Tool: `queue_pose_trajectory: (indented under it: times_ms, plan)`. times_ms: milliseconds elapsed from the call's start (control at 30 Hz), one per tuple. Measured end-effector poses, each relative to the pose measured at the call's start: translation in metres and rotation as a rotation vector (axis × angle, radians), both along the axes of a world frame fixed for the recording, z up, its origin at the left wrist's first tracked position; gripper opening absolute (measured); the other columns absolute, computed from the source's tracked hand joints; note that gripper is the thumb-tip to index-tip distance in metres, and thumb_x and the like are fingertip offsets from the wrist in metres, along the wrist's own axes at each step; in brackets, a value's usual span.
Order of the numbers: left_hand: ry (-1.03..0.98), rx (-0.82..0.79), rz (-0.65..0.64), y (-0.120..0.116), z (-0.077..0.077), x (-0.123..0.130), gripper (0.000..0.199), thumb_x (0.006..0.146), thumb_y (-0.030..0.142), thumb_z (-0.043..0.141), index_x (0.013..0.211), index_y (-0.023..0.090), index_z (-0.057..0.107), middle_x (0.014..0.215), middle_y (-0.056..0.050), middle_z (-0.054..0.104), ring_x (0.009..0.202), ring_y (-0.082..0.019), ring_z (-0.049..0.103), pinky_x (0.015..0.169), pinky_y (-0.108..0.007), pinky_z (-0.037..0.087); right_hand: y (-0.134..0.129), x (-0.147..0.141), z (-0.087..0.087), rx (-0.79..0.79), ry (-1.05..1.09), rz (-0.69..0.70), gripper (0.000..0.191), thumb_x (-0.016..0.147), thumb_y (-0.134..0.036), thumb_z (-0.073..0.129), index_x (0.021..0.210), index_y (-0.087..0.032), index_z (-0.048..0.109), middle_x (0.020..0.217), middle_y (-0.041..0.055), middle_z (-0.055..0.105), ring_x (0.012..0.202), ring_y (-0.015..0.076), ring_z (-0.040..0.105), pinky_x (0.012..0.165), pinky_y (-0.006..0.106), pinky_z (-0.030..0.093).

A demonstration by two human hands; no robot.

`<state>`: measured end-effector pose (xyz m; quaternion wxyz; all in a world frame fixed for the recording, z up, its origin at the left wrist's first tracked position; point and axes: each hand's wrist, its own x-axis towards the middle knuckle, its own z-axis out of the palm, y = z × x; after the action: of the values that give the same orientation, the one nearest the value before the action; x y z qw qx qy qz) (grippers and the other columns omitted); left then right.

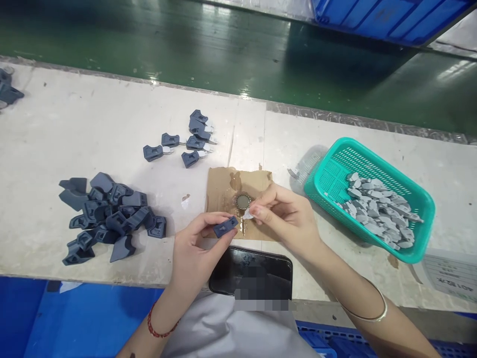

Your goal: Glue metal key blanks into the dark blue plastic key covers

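Your left hand pinches a dark block, openings facing you, apparently for access; your right hand pinches a pale piece at the block's two o'clock. Basket: three o'clock, seemingly for right-hand reach.

From where I stand, a long white counter runs across the room, its top scuffed and flecked with brown marks, a thin seam crossing it near the middle. A worn greyish strip follows its far edge. Past that lies a broad, glossy green surface, dark in patches, catching whitish streaks of light; I can't tell whether it's floor or belt. A blue crate sits at the upper right. Below the counter's near edge, bright blue panels show at the left.
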<state>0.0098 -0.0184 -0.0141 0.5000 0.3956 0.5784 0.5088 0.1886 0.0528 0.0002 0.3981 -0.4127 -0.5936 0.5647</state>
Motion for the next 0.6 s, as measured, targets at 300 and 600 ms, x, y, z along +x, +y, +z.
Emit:
queue_pose_trajectory:
  times_ms: [300,600]
  plan:
    - [0.081,-0.017,-0.032,0.0016,0.0003,0.0012,0.005,0.085,0.023,0.079,0.086,0.019,0.075,0.097,-0.004,0.081,0.089,-0.016,0.077,0.082,-0.024,0.064,-0.0052,-0.0056,-0.0034,0.092,-0.142,0.039,0.021,0.095,-0.033,0.071,0.078,-0.020,0.067,0.068,-0.0021,0.065,0.058,0.0102,0.052,0.054,0.024,0.040]
    - [0.084,-0.033,-0.044,0.0020,-0.0016,0.0007,0.006,0.085,0.025,0.078,0.086,0.020,0.075,0.097,-0.004,0.082,0.088,-0.017,0.077,0.081,-0.025,0.064,-0.0052,-0.0062,-0.0046,0.118,-0.169,0.115,0.025,0.098,-0.033,0.067,0.078,-0.021,0.062,0.077,0.0010,0.073,0.060,0.0109,0.056,0.055,0.026,0.043]
